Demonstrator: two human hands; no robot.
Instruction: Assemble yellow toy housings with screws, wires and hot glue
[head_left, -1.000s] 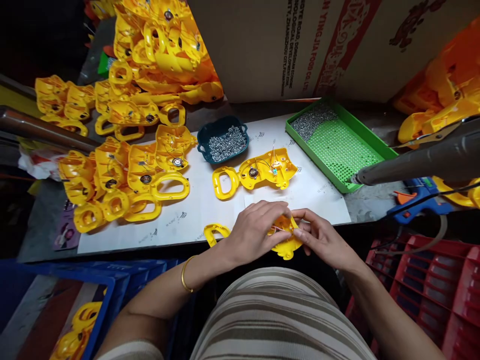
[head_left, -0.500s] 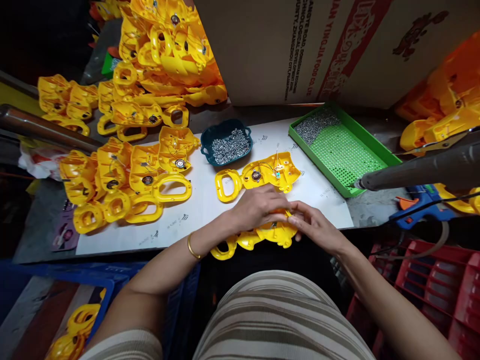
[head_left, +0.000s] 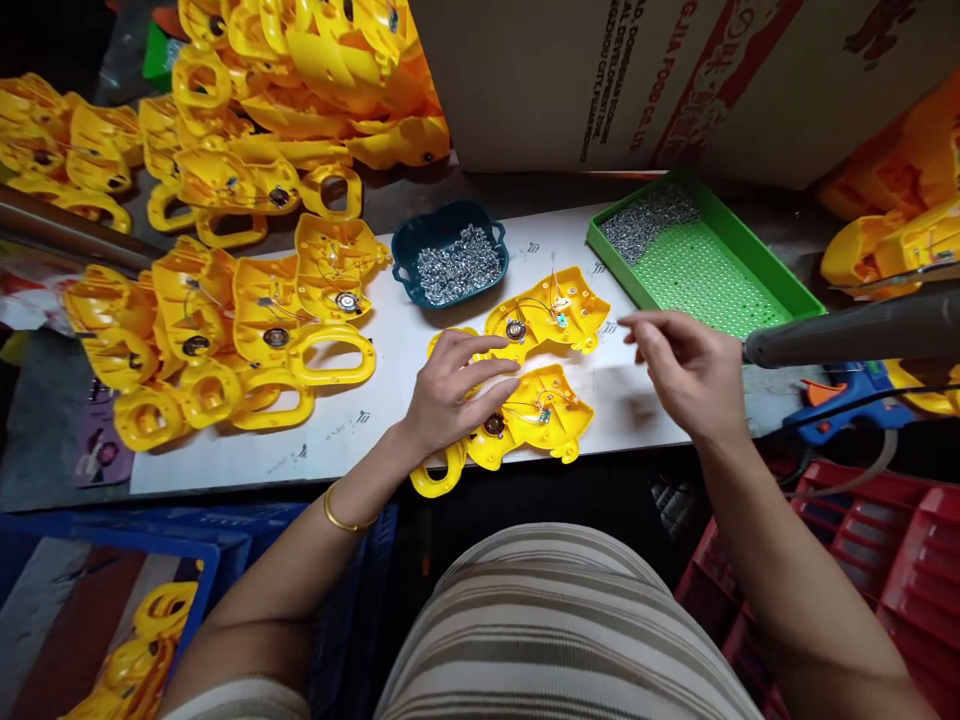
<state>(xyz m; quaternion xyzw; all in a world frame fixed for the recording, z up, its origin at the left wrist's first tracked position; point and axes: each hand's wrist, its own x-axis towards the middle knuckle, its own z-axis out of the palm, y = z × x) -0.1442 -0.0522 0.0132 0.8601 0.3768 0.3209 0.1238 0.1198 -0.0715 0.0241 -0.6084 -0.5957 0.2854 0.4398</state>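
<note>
Near yellow toy half-shell lies hollow side up on white sheet, probably keeping circuit board reachable. Left hand loosely open over handle end, contact unclear; right hand half-curled near green perforated tray, grip cannot be told.

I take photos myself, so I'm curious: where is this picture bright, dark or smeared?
Head view: white paper brightly lit, upper left corner dark; head view: nearer yellow shell fairly crisp; head view: a soft brownish smudge below the right hand, perhaps its shadow; head view: metal parts in the teal tray glint.
</note>
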